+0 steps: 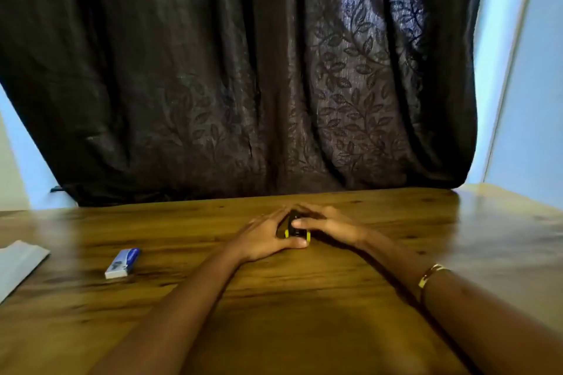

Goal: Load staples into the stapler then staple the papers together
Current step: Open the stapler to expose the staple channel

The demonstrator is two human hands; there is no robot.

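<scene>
A wooden tabletop [304, 298] with dark grain streaks fills the near half of the scene. Behind its far edge hangs a dark curtain [243, 70] in deep folds, patterned with leafy sprigs on its right part. Pale blue wall [530, 100] shows at right, and a narrow strip at far left.

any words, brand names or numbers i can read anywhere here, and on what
None can be read.
Staple box: a dark mark on its white and blue top, too blurred to read.
Stapler: mostly covered by the left hand and right hand; no lettering shows.
Papers: no print visible.
Bracelet: no engraving visible.
</scene>
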